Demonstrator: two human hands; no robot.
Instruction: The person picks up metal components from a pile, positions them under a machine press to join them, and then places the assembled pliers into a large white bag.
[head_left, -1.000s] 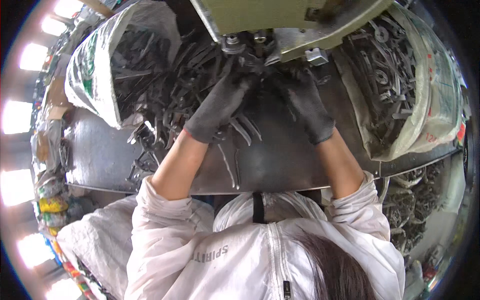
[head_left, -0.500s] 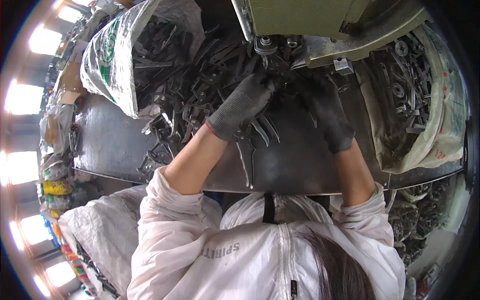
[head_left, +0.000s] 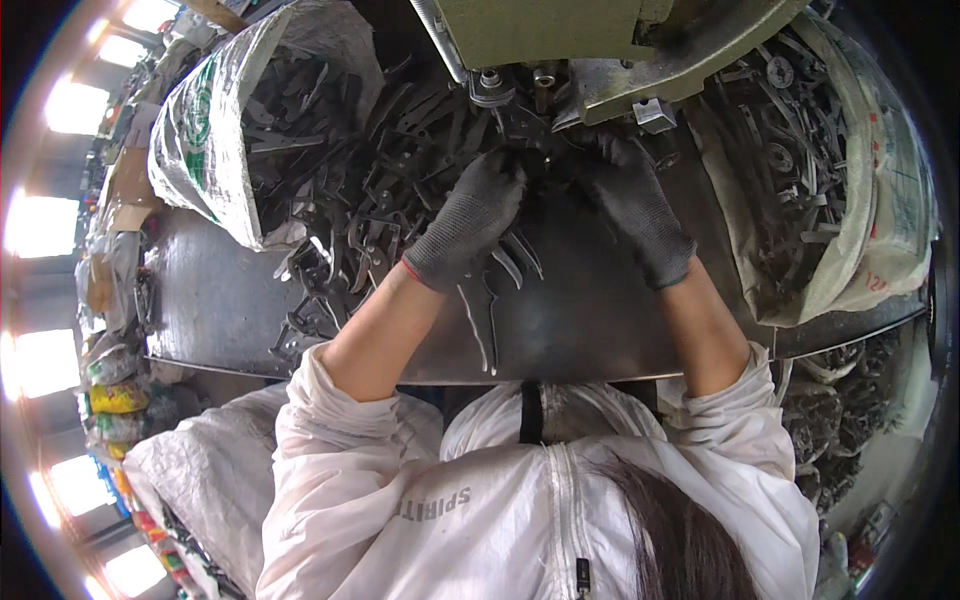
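Both my hands wear dark grey knitted gloves and meet under the head of a green machine. My left hand has its fingers drawn together beside the machine's tool; what they grip is lost in shadow. Facing it, my right hand is curled, its fingertips pinched near a small shiny spot, and I cannot make out the piece there. Below my left hand, curved metal handles lie on the dark metal table. Left of that hand spreads a heap of dark metal plier-like parts.
A white woven sack at the far left spills flat metal pieces. On the right stands an open beige sack of metal parts and round discs. The table's front edge runs close to my body. A metal block juts from the machine.
The view has shifted slightly, so the machine sits higher and further left. My right hand's fingers now show bent near the tool. My left hand stays beside it.
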